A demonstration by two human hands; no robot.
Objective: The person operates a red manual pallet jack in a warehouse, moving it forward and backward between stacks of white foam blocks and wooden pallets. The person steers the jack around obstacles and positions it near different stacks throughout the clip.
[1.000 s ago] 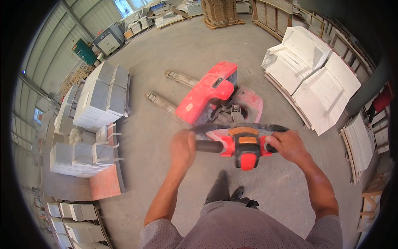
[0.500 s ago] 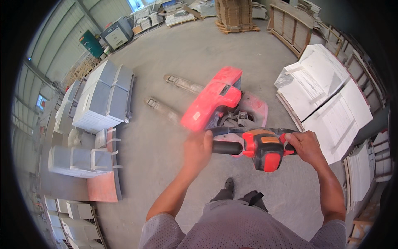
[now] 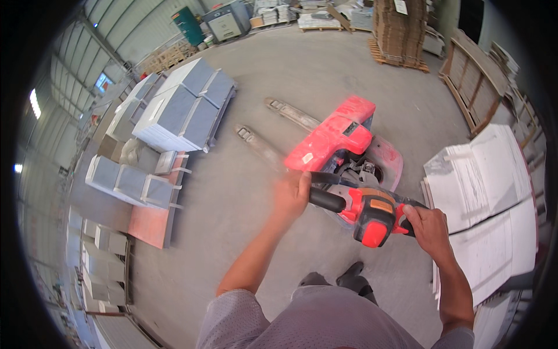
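Note:
A red electric pallet truck (image 3: 331, 136) stands in front of me, its two dusty forks (image 3: 293, 113) pointing away to the far left. Its tiller handle (image 3: 375, 215) is black, red and orange and tilts toward me. My left hand (image 3: 290, 195) is closed round the left end of the handle, where the outer bar meets the black grip; its fingers are partly hidden. On the other side, my right hand (image 3: 428, 228) wraps the right grip, with the thumb near the red control. The truck's drive wheel area shows beneath the handle.
Strapped grey slab stacks (image 3: 180, 110) stand on the left, beside a reddish board (image 3: 152, 225). White marble-patterned slabs (image 3: 482, 180) lie close on my right. Farther off are a brown cardboard stack (image 3: 400, 32) on a pallet, a wooden frame (image 3: 474, 81) and a green tank (image 3: 189, 26).
The view has turned left, so the surroundings sit farther right in the picture. The handle now slants down to the right. My feet have shifted, and both hands keep their hold.

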